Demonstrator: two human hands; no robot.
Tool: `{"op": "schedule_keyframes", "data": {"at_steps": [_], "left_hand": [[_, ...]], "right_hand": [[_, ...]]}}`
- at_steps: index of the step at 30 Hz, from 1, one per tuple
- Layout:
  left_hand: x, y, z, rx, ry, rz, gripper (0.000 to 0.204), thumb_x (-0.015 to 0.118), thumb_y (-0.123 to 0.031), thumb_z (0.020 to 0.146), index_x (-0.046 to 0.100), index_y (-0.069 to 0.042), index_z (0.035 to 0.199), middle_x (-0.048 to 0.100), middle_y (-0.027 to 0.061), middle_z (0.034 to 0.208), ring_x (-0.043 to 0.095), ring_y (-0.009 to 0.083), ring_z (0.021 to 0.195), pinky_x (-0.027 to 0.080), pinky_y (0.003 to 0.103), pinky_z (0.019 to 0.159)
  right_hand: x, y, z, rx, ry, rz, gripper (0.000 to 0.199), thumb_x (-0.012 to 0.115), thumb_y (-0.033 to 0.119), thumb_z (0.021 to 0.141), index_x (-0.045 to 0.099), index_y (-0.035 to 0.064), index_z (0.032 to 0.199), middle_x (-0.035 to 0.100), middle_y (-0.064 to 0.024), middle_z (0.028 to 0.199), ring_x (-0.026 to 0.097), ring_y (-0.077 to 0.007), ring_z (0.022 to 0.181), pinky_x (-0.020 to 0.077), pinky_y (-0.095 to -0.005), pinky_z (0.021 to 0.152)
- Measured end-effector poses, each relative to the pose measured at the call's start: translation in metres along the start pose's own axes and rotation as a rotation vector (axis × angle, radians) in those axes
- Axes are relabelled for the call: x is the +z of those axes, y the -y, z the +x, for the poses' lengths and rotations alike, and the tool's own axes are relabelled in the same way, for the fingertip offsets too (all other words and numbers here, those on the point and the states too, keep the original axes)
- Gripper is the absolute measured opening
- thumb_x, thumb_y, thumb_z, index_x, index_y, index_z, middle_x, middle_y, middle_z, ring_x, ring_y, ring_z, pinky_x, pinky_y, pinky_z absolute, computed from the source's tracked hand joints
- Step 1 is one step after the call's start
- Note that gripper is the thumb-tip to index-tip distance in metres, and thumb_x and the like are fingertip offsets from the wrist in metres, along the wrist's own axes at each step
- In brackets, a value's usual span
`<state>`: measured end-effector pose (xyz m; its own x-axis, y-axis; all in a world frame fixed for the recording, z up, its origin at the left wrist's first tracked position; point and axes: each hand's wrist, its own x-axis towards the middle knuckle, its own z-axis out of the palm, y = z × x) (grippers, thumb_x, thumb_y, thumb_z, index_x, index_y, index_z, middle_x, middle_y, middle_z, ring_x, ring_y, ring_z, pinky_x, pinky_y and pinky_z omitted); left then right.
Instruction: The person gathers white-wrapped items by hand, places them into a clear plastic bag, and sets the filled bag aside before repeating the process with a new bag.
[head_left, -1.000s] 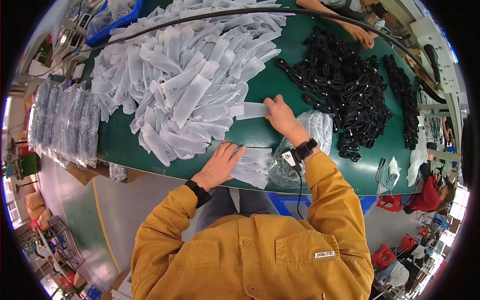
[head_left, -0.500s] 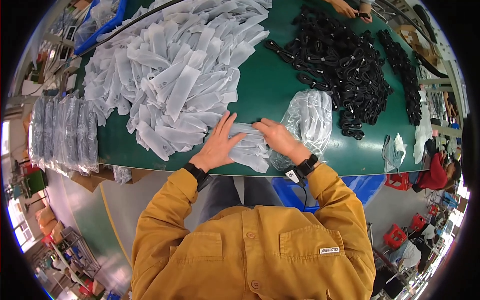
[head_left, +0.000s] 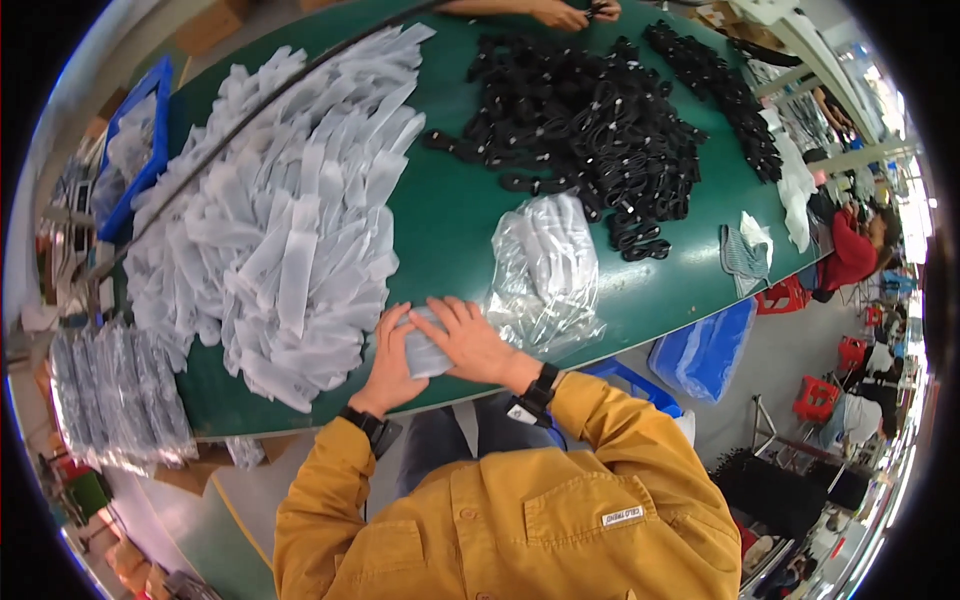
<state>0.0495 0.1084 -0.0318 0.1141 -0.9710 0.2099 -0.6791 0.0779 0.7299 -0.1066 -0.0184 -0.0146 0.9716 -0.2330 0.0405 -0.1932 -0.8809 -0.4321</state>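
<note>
A small stack of frosted plastic sleeves lies near the table's front edge, between my two hands. My left hand grips its left side, fingers pointing away from me. Across its top and right side my right hand presses, with fingers lying over the sleeves; part of the stack is hidden under it. Just right of my hands rests a clear plastic bag with more frosted sleeves inside. To the left spreads a large heap of frosted sleeves.
Black coiled cables are piled at the back right, near another person's hands. Filled clear bags stand at the front left. A blue crate is at the far left. A dark cable hangs across the heap.
My head view has turned, so the table appears rotated. My right hand has moved from the stack's far right edge onto its top, closer to my left hand.
</note>
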Motion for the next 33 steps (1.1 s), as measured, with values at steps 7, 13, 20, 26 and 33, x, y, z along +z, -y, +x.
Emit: {"op": "schedule_keyframes", "data": {"at_steps": [7, 13, 20, 26, 33], "left_hand": [[0.002, 0.013, -0.002, -0.105, -0.026, -0.147, 0.074, 0.071, -0.01, 0.061, 0.039, -0.003, 0.128, 0.037, 0.0216, 0.136, 0.036, 0.0418, 0.128, 0.028, 0.048, 0.109], [-0.004, 0.001, 0.006, -0.15, -0.106, -0.184, 0.053, 0.058, -0.014, 0.083, 0.04, 0.001, 0.131, 0.043, 0.0216, 0.133, 0.04, 0.0404, 0.126, 0.031, 0.045, 0.108], [0.011, 0.005, 0.003, -0.212, -0.159, 0.172, 0.041, 0.038, -0.01, 0.096, 0.041, 0.004, 0.135, 0.046, 0.0205, 0.134, 0.045, 0.0359, 0.123, 0.033, 0.042, 0.106], [0.003, -0.009, 0.014, -0.341, -0.281, -0.254, 0.043, 0.04, -0.017, 0.098, 0.04, 0.002, 0.136, 0.047, 0.0176, 0.134, 0.046, 0.0315, 0.124, 0.034, 0.041, 0.107], [0.006, -0.022, 0.002, -0.501, -0.477, -1.037, 0.056, 0.052, -0.033, 0.095, 0.037, -0.003, 0.139, 0.048, 0.0147, 0.132, 0.049, 0.0281, 0.121, 0.036, 0.041, 0.107]], "right_hand": [[0.018, -0.006, 0.008, 0.038, -0.127, 0.014, 0.096, 0.078, 0.017, 0.061, 0.032, 0.0086, 0.145, 0.045, -0.0213, 0.127, 0.045, -0.038, 0.115, 0.0456, -0.0439, 0.083], [0.005, 0.005, 0.011, 0.058, -0.178, 0.051, 0.099, 0.081, 0.024, 0.061, 0.031, 0.0066, 0.146, 0.047, -0.0193, 0.119, 0.047, -0.0344, 0.108, 0.0482, -0.0399, 0.075], [0.019, 0.003, 0.009, 0.038, -0.24, 0.038, 0.101, 0.082, 0.028, 0.062, 0.031, 0.0046, 0.146, 0.049, -0.0161, 0.111, 0.047, -0.0319, 0.104, 0.0489, -0.0391, 0.073], [0.011, -0.005, 0.008, 0.063, -0.151, 0.223, 0.098, 0.082, 0.027, 0.064, 0.033, 0.0038, 0.145, 0.048, -0.0146, 0.107, 0.047, -0.0323, 0.101, 0.0491, -0.0399, 0.076], [-0.049, 0.005, -0.032, 0.149, -0.347, 0.91, 0.1, 0.083, 0.024, 0.068, 0.028, 0.0091, 0.15, 0.048, -0.0173, 0.112, 0.048, -0.0352, 0.105, 0.0447, -0.0393, 0.089]]}}
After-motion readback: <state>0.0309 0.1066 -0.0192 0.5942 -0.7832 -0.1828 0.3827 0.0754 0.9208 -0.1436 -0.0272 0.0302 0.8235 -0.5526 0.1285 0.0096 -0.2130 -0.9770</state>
